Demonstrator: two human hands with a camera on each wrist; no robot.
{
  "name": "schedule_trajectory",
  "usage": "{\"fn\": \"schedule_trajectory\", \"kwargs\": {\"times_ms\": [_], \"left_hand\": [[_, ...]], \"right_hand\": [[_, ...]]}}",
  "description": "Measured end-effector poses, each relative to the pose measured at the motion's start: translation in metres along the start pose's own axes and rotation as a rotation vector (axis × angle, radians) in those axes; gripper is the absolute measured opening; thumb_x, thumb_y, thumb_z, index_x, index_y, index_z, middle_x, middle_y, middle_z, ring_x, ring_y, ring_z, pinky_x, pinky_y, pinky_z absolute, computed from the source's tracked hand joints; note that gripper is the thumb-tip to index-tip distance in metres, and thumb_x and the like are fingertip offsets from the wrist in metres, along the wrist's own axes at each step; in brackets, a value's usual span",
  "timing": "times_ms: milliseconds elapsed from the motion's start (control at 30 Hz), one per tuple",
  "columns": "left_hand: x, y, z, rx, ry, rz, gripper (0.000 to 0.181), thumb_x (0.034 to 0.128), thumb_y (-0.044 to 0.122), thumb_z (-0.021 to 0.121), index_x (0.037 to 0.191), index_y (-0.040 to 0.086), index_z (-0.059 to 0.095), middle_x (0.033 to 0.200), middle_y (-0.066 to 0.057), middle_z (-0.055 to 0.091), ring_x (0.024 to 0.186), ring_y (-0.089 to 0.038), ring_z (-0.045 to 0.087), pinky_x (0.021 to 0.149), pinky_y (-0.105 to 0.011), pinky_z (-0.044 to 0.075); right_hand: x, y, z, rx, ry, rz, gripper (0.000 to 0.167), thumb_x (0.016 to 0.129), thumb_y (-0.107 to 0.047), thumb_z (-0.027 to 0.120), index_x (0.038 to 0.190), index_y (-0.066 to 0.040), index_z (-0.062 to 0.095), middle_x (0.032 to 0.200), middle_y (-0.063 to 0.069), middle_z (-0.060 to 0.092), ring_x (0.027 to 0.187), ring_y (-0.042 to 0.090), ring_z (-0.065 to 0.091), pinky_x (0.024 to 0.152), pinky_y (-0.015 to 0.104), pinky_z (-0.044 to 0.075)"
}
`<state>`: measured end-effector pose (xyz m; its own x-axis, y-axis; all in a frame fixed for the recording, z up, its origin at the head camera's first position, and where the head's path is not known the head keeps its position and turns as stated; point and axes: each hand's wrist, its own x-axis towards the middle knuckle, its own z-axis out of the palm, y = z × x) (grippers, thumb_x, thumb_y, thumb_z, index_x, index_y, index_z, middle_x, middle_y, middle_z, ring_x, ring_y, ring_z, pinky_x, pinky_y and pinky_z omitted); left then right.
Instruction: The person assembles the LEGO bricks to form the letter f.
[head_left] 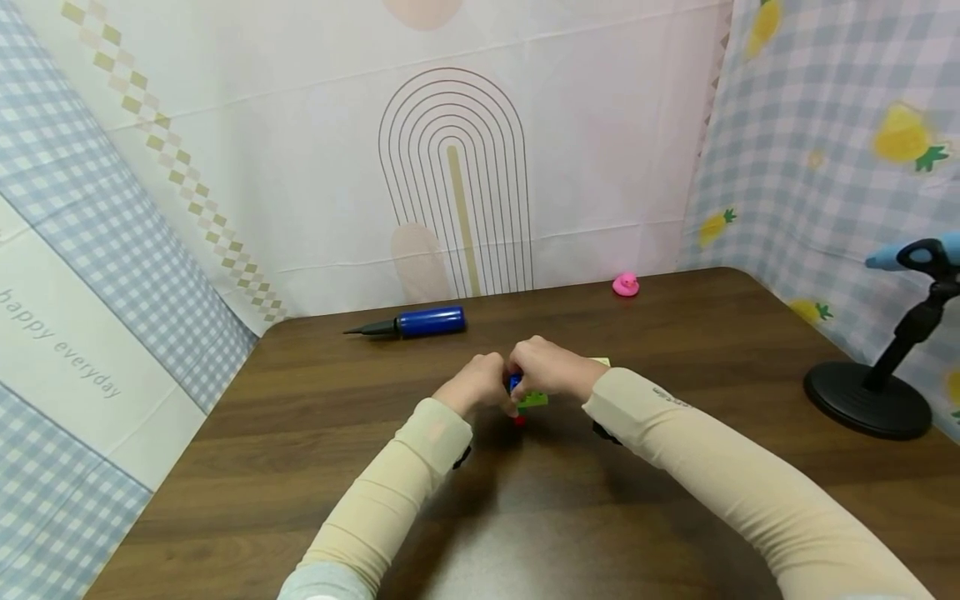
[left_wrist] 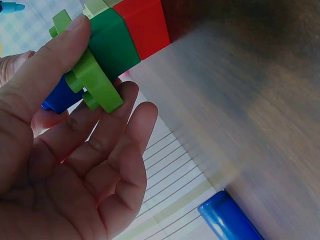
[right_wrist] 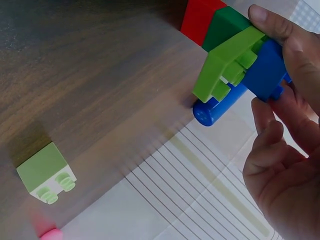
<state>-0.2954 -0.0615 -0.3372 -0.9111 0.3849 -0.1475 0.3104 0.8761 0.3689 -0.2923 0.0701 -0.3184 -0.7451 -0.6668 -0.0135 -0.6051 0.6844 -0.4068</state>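
Both hands meet on a stack of toy building bricks over the middle of the table. The stack has a red brick point(right_wrist: 199, 22) at the bottom, a dark green brick point(right_wrist: 225, 26) above it, a wide lime green brick point(right_wrist: 220, 65) and a blue brick point(right_wrist: 265, 70) on top. My left hand point(head_left: 480, 385) pinches the stack at the green bricks between thumb and fingers. From the other side, my right hand point(head_left: 551, 367) holds the blue brick with thumb and fingertips. A loose pale green brick point(right_wrist: 45, 167) lies beyond the right wrist.
A blue hand pump point(head_left: 431, 322) with a black nozzle lies at the back of the table point(head_left: 315, 442). A pink rubber duck point(head_left: 626, 285) sits at the back edge. On the right stands a black round-based stand point(head_left: 870, 400). Patterned cloths hang behind and beside the table.
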Motion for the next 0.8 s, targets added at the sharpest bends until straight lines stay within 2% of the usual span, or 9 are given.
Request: {"fn": "schedule_trajectory", "kwargs": {"times_ms": [300,567,800], "left_hand": [[-0.0010,-0.0007,-0.0006,0.008,0.011,-0.023,0.034,0.0521,0.026,0.084,0.073,0.012,0.061,0.070,0.001,0.057,0.066,-0.015,0.053,0.057,-0.030,0.043],[-0.0006,-0.0041,0.0022,-0.058,0.006,-0.010,0.028,0.0523,0.024,0.084,0.069,0.014,0.063,0.068,0.004,0.058,0.065,-0.014,0.052,0.058,-0.028,0.042],[-0.0004,-0.0053,0.0013,-0.059,0.003,0.000,0.029,0.0530,0.025,0.083,0.072,0.013,0.064,0.067,0.004,0.059,0.065,-0.013,0.053,0.057,-0.027,0.043]], "right_hand": [[-0.0002,-0.0035,-0.0008,-0.041,-0.012,-0.019,0.006,0.072,-0.010,0.071,0.075,-0.009,0.066,0.065,-0.006,0.057,0.058,0.009,0.045,0.053,0.023,0.039],[0.0001,-0.0021,0.0011,-0.074,-0.017,0.012,0.008,0.072,-0.014,0.071,0.070,-0.013,0.064,0.063,-0.008,0.056,0.057,0.009,0.046,0.051,0.023,0.040],[0.0015,-0.0022,0.0017,-0.021,-0.004,0.076,0.009,0.070,-0.014,0.073,0.070,-0.010,0.065,0.063,-0.005,0.057,0.056,0.009,0.045,0.051,0.023,0.040]]}}
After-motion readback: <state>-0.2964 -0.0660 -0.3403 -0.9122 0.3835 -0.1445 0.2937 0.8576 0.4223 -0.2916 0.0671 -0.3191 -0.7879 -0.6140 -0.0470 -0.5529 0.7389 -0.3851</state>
